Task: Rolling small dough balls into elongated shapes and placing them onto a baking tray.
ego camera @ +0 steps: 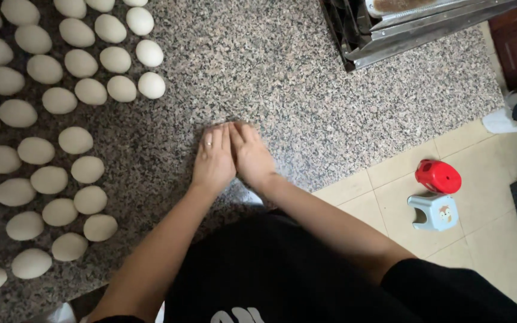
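While many shaped dough balls (49, 179) already sit in rows on the speckled granite counter (306, 84), left hand (213, 158) and right hand (251, 154) press together, fingers extended and cupped; any dough piece beneath them is hidden, grasp not determinable.

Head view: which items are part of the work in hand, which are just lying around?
In the work:
- left hand and right hand, flat side by side on the granite counter; anything under the palms is hidden
- rows of white dough balls on the counter, left of the hands

Lying about:
- metal machine at the counter's far edge
- red stool and pale blue stool on the tiled floor
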